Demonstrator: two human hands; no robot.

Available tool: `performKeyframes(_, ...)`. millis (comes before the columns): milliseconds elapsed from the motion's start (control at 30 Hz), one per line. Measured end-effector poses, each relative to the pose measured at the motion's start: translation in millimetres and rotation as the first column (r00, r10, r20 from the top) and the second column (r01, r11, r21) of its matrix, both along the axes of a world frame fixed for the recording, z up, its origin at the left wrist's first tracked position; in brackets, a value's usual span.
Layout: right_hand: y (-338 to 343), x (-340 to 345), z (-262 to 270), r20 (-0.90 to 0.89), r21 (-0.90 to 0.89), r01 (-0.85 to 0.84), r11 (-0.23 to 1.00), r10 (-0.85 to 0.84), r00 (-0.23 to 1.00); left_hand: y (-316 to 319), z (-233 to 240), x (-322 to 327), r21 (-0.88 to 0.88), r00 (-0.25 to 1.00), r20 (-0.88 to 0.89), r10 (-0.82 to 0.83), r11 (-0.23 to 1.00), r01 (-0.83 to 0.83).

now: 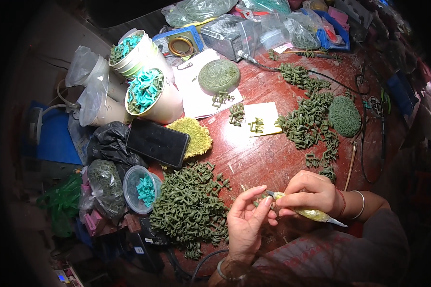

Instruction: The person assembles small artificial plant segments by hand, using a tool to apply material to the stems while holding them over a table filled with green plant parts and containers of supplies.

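Note:
In my left hand (246, 219), a small dark green piece (257, 203), apparently wax, is pinched between thumb and fingers and is mostly covered by them. My right hand (310, 192) grips a thin tool (314, 214) with a yellow wrapped handle; its narrow tip meets the green piece. Just left of my left hand lies a large heap of similar green pieces (190, 204). Beyond my right hand spreads a second, looser group of green pieces (305, 122). A few more green pieces (256, 125) rest on a small white pad (269, 109).
Tubs (161, 104) of turquoise and green pieces stand at the back left. A black phone (158, 142) leans on a yellow rough pad (197, 138). A clear cup (140, 172) holds turquoise bits. A green disc (219, 76), an oval green pad (344, 116) and a cable (334, 80) lie farther off.

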State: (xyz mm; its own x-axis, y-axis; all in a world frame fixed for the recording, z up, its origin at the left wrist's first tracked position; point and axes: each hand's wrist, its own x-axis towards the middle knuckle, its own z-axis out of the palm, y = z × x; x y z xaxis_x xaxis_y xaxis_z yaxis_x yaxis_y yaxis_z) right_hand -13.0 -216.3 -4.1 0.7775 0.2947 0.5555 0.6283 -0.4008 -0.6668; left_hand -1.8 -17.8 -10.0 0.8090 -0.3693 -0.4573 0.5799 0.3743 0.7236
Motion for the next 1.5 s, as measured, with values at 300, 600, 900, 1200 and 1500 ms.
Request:
performKeyframes(300, -0.1, -0.3, 1.9, -0.025, -0.005, -0.011, 1.000, 0.011, 1.000, 0.9, -0.3, -0.1, -0.062, 1.000, -0.030, -0.009, 0.998, 0.007)
performKeyframes(600, -1.0, -0.1, 4.0, -0.014, 0.102, 0.049, 0.994, -0.048, 0.999, 1.4, 1.2, -0.4, -0.072, 0.997, -0.064, -0.032, 0.997, 0.027)
performKeyframes(900, -8.7, 0.3, 2.5, -0.169, 0.145, 0.150, 0.978, -0.125, 0.978, 2.8, 1.8, 3.2, -0.098, 0.983, -0.172, -0.059, 0.994, 0.043)
performKeyframes(1200, -13.0, 2.6, 4.5, -0.336, 0.230, 0.078, 0.970, 0.004, 0.942, 3.5, 1.9, 3.0, -0.122, 0.981, -0.176, -0.087, 0.990, 0.066)
performKeyframes(1500, -14.0, 2.6, 7.8, -0.305, 0.131, 0.135, 0.982, -0.090, 0.948, 1.5, 0.7, 0.7, -0.107, 0.985, -0.139, -0.106, 0.990, 0.092)
